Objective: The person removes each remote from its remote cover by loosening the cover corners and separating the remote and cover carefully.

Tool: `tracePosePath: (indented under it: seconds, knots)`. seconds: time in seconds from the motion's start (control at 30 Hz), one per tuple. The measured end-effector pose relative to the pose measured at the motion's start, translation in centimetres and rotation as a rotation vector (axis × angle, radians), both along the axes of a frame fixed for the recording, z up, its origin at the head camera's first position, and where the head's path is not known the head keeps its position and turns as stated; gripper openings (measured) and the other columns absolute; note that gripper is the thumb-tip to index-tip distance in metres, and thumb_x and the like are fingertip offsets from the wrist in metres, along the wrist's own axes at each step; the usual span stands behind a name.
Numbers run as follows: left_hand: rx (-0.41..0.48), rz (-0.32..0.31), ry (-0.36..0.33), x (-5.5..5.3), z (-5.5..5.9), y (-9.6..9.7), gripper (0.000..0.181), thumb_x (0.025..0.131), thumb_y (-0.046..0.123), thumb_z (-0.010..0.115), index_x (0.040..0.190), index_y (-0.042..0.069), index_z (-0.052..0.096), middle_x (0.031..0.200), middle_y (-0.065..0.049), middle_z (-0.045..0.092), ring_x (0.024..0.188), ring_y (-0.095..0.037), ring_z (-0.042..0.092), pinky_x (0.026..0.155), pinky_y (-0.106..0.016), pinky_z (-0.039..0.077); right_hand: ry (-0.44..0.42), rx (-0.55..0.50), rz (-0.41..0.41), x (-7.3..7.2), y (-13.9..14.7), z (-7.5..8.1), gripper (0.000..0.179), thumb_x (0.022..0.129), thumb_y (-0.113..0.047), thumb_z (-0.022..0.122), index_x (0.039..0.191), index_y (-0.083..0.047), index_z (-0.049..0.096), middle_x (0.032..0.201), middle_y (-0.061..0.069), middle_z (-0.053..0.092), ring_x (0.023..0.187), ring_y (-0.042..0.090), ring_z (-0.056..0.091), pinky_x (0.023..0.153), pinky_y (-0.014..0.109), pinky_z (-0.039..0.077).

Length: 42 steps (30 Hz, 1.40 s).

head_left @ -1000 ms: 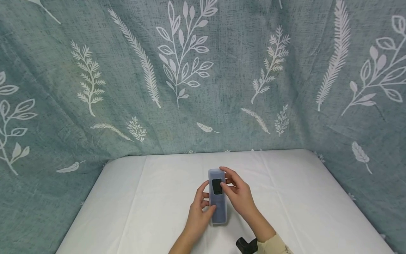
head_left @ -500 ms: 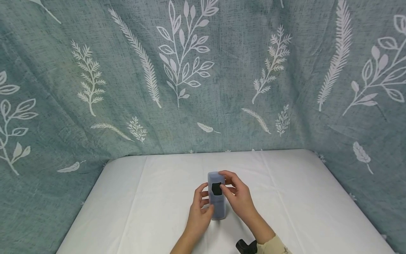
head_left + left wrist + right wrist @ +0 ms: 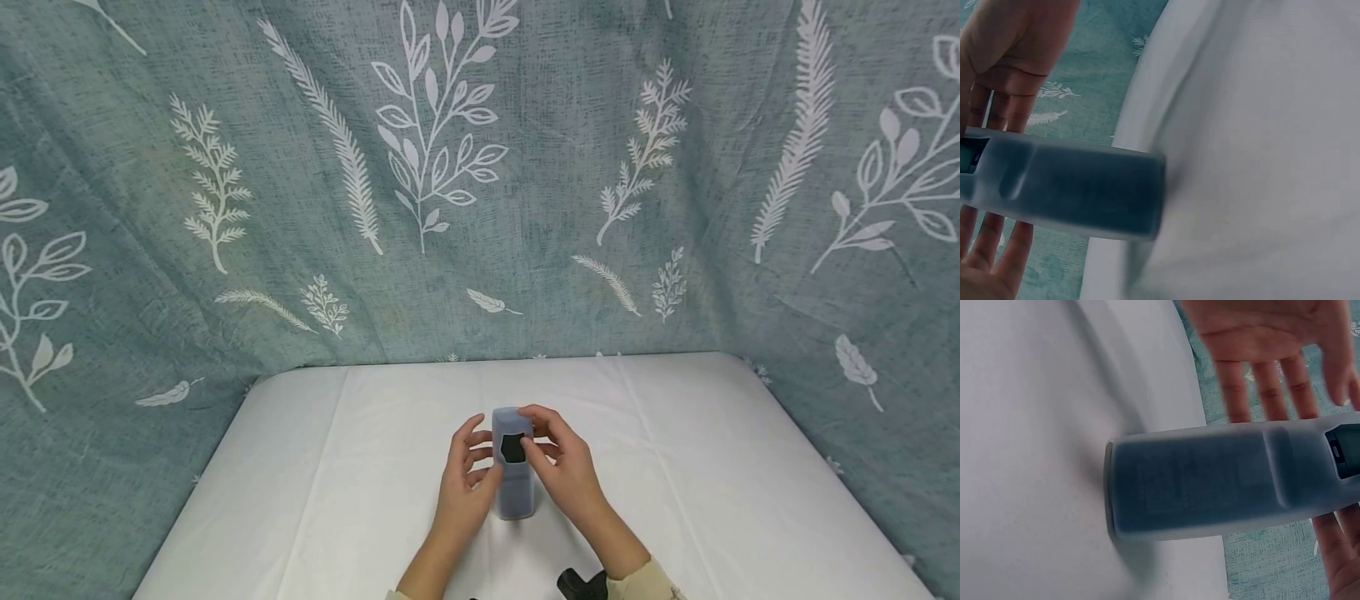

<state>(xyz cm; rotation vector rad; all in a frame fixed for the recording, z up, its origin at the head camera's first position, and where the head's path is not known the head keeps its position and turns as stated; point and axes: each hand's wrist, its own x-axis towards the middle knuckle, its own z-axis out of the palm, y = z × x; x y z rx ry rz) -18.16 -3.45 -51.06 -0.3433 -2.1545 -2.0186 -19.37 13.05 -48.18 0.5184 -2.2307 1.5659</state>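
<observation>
A long blue device [image 3: 515, 492] in a translucent cover stands tilted over the white table, a dark window near its upper end. My right hand [image 3: 566, 462] grips its upper right side, thumb at the window's edge and index fingertip at the top corner. My left hand [image 3: 463, 487] is at its left side with the fingers spread and the index finger lifted away; the thumb is close to the device's edge. In the right wrist view, the left hand [image 3: 1272, 337] is blurred, its fingers reaching toward the device [image 3: 1191, 481]. The device's far side is hidden.
The white-covered table [image 3: 360, 492] surrounds the hands. Behind it hangs a green-grey curtain [image 3: 540, 208] with white leaf patterns. A black wrist camera [image 3: 582, 583] sits by the right sleeve [image 3: 643, 582].
Early on, the device's top shifted slightly toward me, with the right hand following. Just now, my left hand has loosened, its index finger lifting up and left off the device's side.
</observation>
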Motion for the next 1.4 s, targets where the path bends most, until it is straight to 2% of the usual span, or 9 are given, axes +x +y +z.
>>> tracePosePath:
  seconds: [0.13,0.3,0.47,0.57,0.67,1.0,1.2,1.4]
  knots:
    - [-0.034,0.0,0.064,-0.5,1.0,0.1,0.066,0.091,0.002,0.066,0.145,0.03,0.041,0.134,-0.005,0.055,0.117,-0.023,0.061,0.091,-0.03,0.056,0.019,0.0,0.001,0.0,0.0,-0.2,0.041,0.093,-0.001,0.068,0.129,-0.019,0.06,0.112,0.006,0.069,0.098,0.021,0.068,0.079,0.025,0.06]
    - [-0.064,-0.032,0.114,-1.0,2.1,0.1,0.06,0.091,0.002,0.067,0.14,0.032,0.046,0.135,-0.003,0.055,0.117,-0.024,0.061,0.092,-0.031,0.056,0.023,0.004,-0.001,0.0,0.0,-0.3,0.042,0.092,0.0,0.068,0.128,-0.019,0.06,0.113,0.005,0.069,0.098,0.017,0.067,0.078,0.025,0.06]
    - [-0.103,-0.041,0.174,-1.5,2.6,-0.2,0.056,0.09,0.0,0.07,0.136,0.026,0.054,0.129,-0.001,0.06,0.11,-0.024,0.063,0.087,-0.031,0.057,0.039,0.005,0.002,0.2,0.0,-0.2,0.041,0.092,0.0,0.068,0.128,-0.018,0.06,0.114,0.005,0.069,0.098,0.019,0.067,0.078,0.025,0.06]
    - [-0.11,-0.037,0.203,-1.7,2.6,-0.3,0.047,0.089,0.0,0.07,0.129,0.022,0.06,0.123,-0.001,0.062,0.106,-0.023,0.064,0.083,-0.03,0.059,0.065,0.001,0.009,0.2,-0.1,-0.3,0.04,0.092,0.001,0.068,0.128,-0.017,0.06,0.112,0.006,0.069,0.097,0.021,0.067,0.077,0.026,0.061]
    - [-0.098,-0.036,0.203,-1.8,2.5,-0.2,0.039,0.09,0.0,0.07,0.122,0.022,0.064,0.119,-0.001,0.063,0.103,-0.021,0.064,0.081,-0.028,0.059,0.085,-0.002,0.016,0.2,0.0,-0.4,0.04,0.092,0.001,0.067,0.127,-0.015,0.06,0.111,0.006,0.069,0.096,0.021,0.068,0.076,0.026,0.061]
    - [-0.067,-0.001,0.197,-1.7,2.1,0.1,0.039,0.089,-0.001,0.07,0.12,0.022,0.066,0.116,0.0,0.066,0.099,-0.02,0.065,0.079,-0.028,0.06,0.087,-0.006,0.019,0.3,0.0,-0.5,0.04,0.093,0.001,0.066,0.129,-0.014,0.059,0.111,0.007,0.068,0.097,0.018,0.068,0.076,0.025,0.06]
    - [-0.085,0.042,0.263,-1.6,2.0,0.3,0.039,0.089,-0.001,0.07,0.12,0.022,0.067,0.114,0.001,0.068,0.096,-0.021,0.068,0.076,-0.027,0.061,0.115,-0.013,0.007,0.2,-0.1,-0.5,0.041,0.091,0.003,0.067,0.128,-0.015,0.06,0.111,0.006,0.069,0.095,0.019,0.068,0.074,0.026,0.06]
    - [-0.11,0.099,0.349,-1.6,1.8,0.6,0.038,0.088,-0.004,0.069,0.118,0.02,0.069,0.111,0.001,0.07,0.091,-0.021,0.07,0.071,-0.025,0.061,0.138,-0.005,-0.018,0.0,-0.1,-0.8,0.043,0.09,0.006,0.067,0.126,-0.016,0.062,0.109,0.002,0.069,0.092,0.015,0.068,0.071,0.025,0.061]
